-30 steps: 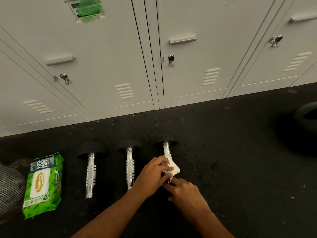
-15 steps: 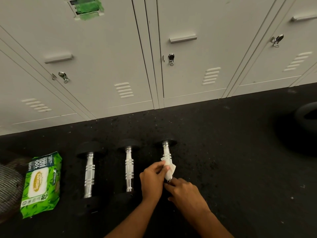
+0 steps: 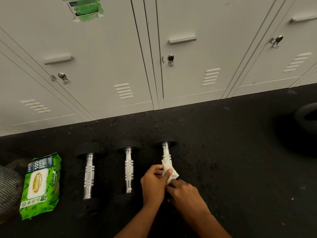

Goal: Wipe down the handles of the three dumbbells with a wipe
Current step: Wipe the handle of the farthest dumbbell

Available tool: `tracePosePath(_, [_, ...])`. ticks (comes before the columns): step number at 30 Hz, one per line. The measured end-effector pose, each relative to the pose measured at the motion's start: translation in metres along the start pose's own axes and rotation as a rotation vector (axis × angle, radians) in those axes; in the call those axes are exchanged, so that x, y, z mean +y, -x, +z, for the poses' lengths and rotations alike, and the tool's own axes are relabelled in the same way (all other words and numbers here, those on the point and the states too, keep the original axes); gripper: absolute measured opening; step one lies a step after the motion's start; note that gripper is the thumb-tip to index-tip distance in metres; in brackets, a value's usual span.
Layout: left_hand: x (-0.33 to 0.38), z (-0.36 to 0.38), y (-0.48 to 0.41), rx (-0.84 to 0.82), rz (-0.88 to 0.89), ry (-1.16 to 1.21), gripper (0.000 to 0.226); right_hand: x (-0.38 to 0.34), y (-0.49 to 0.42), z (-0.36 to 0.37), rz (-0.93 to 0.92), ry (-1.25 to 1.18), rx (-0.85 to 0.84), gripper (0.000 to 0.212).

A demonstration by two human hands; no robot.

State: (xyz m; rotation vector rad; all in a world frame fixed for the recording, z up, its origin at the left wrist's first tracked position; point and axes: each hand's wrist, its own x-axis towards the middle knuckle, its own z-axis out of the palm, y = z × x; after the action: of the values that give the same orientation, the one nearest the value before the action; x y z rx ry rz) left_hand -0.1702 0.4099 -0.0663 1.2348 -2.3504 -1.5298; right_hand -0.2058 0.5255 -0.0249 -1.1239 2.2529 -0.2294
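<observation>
Now the left hand point(image 3: 155, 182) pinches the wipe point(image 3: 169, 170) around the rightmost dumbbell's handle point(image 3: 166, 154); the right hand point(image 3: 186, 193), fingers curled, rests just below, touching.

Glossy chrome handles point(image 3: 89, 176), matt speckled rubber floor point(image 3: 223, 169).

Likely a gym locker room: row of pale grey metal lockers point(image 3: 106, 54), black speckled rubber floor point(image 3: 223, 160), three chrome-handled black-ended dumbbells point(image 3: 127, 169).

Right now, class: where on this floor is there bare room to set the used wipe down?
Bare floor lies right of the rightmost dumbbell, before the dark object. Narrow gaps between dumbbells; the wipes pack crowds the left.
</observation>
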Motion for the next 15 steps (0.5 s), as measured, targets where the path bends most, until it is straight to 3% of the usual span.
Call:
tracePosePath(10, [0.014, 0.007, -0.026, 0.096, -0.077, 0.084, 0.009, 0.000, 0.000, -0.001, 0.008, -0.001, -0.013, 0.053])
tracePosePath(15, [0.024, 0.010, -0.059, 0.103, -0.087, 0.030, 0.016, 0.001, -0.002, 0.002, 0.006, 0.013, -0.030, 0.057])
